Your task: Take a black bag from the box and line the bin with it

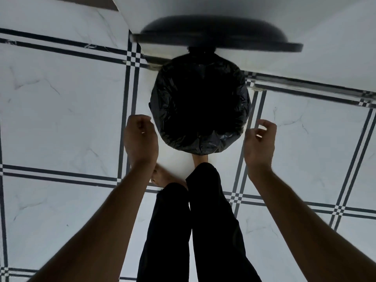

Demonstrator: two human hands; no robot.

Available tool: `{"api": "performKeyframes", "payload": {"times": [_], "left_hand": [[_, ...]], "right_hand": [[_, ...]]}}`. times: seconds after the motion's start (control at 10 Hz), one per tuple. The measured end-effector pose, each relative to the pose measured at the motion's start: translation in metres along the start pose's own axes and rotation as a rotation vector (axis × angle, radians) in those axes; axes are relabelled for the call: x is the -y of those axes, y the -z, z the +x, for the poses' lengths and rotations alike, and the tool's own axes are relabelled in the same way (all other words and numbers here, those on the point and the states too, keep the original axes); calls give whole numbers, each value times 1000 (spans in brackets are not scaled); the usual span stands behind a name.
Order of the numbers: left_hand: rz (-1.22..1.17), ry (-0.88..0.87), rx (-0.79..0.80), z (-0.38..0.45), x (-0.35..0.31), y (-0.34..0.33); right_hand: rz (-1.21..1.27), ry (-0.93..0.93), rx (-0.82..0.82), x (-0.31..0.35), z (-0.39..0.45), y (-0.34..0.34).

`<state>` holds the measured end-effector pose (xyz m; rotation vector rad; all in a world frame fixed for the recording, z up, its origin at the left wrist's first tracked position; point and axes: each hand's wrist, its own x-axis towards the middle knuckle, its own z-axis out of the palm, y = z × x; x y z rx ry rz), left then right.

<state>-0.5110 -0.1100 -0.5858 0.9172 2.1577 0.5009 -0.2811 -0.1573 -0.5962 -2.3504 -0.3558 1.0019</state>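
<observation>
A round bin (200, 139) stands on the white tiled floor (61, 119) against the wall (305, 47), its lid (213, 37) raised upright. A black bag (234, 88) lines it, the crinkled plastic folded out over the rim. The left hand (140, 137) hovers just beside the bin's left side, fingers loosely curled and holding nothing. The right hand (259, 143) hovers just beside the right side, fingers half-curled, also empty. Bare feet stand at the bin's near side.

A round bin (200, 147) stands on the floor, lined with a crinkled, glossy black bag (162, 98) folded over its rim; its dark lid (213, 35), blurred, appears raised.
</observation>
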Motion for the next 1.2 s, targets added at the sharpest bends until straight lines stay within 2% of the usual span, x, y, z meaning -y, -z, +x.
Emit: {"api": "performKeyframes", "payload": {"times": [0.1, 0.2, 0.3, 0.4, 0.6, 0.7, 0.8, 0.9, 1.0, 1.1, 1.2], "left_hand": [[-188, -72, -7, -6, -48, 30], [-383, -111, -33, -13, -104, 59], [-425, -215, 85, -20, -141, 72], [-258, -360, 146, -30, -135, 63], [-55, -219, 149, -56, -64, 42], [69, -139, 259, -62, -33, 27], [230, -28, 491, -61, -13, 15], [377, -68, 663, -62, -17, 20], [405, -250, 548, -72, -37, 53], [414, -439, 331, -91, -84, 106], [395, -632, 191, -126, -146, 167]], "right_hand": [[140, 70, 70, 54, -27, 17], [324, 112, 44, 112, -49, 35], [314, 209, 65, 144, -60, 43], [215, 260, 112, 144, -64, 41], [107, 155, 57, 78, -75, 35], [-78, 98, 129, 36, -83, 27], [-313, 56, 311, 5, -77, 14], [-561, 13, 642, 8, -68, 8], [-659, 165, 676, 47, -80, 24], [-728, 400, 544, 104, -114, 60], [-663, 621, 390, 161, -154, 107]]}}
